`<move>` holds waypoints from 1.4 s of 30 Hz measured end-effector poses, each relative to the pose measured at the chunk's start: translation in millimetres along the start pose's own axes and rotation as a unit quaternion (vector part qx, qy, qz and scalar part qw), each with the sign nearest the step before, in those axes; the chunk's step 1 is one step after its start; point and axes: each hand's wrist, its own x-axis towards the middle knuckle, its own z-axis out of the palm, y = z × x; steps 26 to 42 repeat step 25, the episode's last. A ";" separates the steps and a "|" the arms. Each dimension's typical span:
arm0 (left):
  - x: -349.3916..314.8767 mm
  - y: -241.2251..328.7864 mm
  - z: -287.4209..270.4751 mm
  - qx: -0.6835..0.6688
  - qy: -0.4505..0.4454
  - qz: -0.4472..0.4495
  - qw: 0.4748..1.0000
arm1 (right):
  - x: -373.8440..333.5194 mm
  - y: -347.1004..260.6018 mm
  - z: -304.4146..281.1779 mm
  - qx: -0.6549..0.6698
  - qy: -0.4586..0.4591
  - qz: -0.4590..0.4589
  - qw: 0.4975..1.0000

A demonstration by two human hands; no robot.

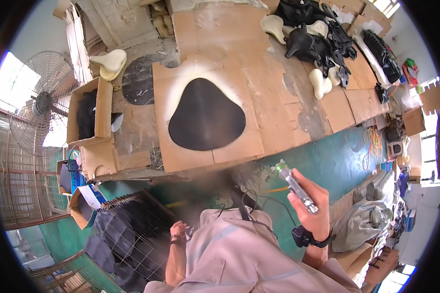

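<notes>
Right hand (312,207) grip closed round metal spray gun (296,185) — left hand (177,229) curled, grip unclear; matte black pear-shaped piece (206,115) on cardboard (239,146).

Spray gun (295,185) in right hand (312,207), black sheet (206,115) beyond

Seat cover (206,115) on cardboard (239,83), box (88,115) left, saddles (318,44) right
</notes>
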 end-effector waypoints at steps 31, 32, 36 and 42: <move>65.0 -22.2 -13.8 -0.034 -0.058 0.002 0.998 | -17.6 -15.9 11.1 0.045 -0.162 0.037 0.985; 65.0 -22.2 -13.8 -0.034 -0.058 0.002 0.998 | -17.6 -15.9 11.1 0.045 -0.162 0.037 0.985; 65.0 -22.2 -13.8 -0.034 -0.058 0.002 0.998 | -17.6 -15.9 11.1 0.045 -0.162 0.037 0.985; 65.0 -22.2 -13.8 -0.034 -0.058 0.002 0.998 | -17.6 -15.9 11.1 0.045 -0.162 0.037 0.985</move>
